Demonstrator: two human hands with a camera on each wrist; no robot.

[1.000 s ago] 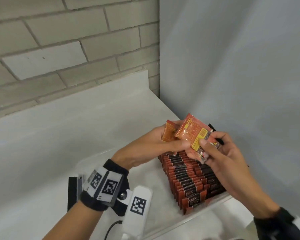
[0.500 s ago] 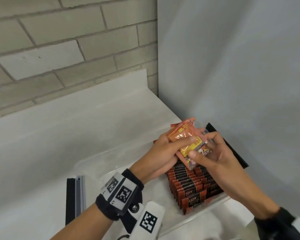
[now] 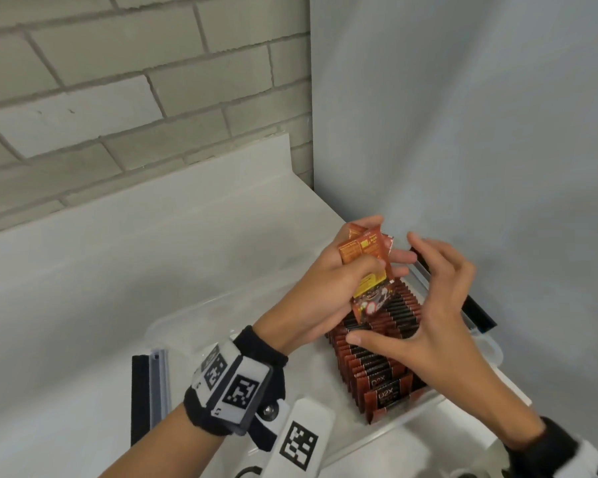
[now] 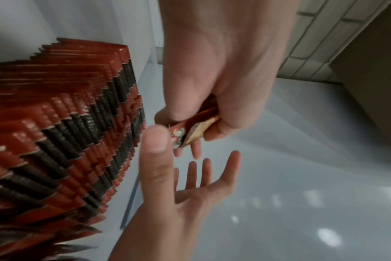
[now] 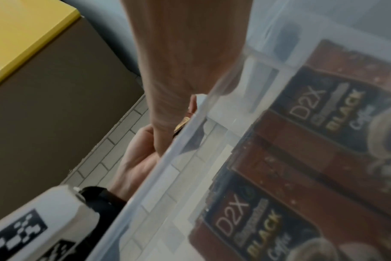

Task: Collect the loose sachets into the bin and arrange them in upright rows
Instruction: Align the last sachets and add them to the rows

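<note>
My left hand (image 3: 328, 288) grips a small bunch of orange-red sachets (image 3: 368, 267) above the far end of the clear plastic bin (image 3: 387, 439). In the left wrist view the same sachets (image 4: 196, 127) poke out from under its curled fingers. My right hand (image 3: 425, 305) hovers just to the right with fingers spread and holds nothing; its thumb reaches over the rows. Two upright rows of dark red and black sachets (image 3: 380, 350) fill the bin's right side. Through the bin wall (image 5: 159, 169) the front sachets (image 5: 324, 109) read "D2X Black Coffee".
The bin stands on a white counter (image 3: 118, 270) in a corner between a brick wall (image 3: 118, 98) and a grey wall (image 3: 463, 132). The bin's left half (image 3: 221, 326) holds no sachets. A black and grey strip (image 3: 149, 395) lies left of the bin.
My right hand has let go of the sachet bunch and opened, moving slightly right. The left hand now holds the bunch alone and has tilted it downward toward the rows.
</note>
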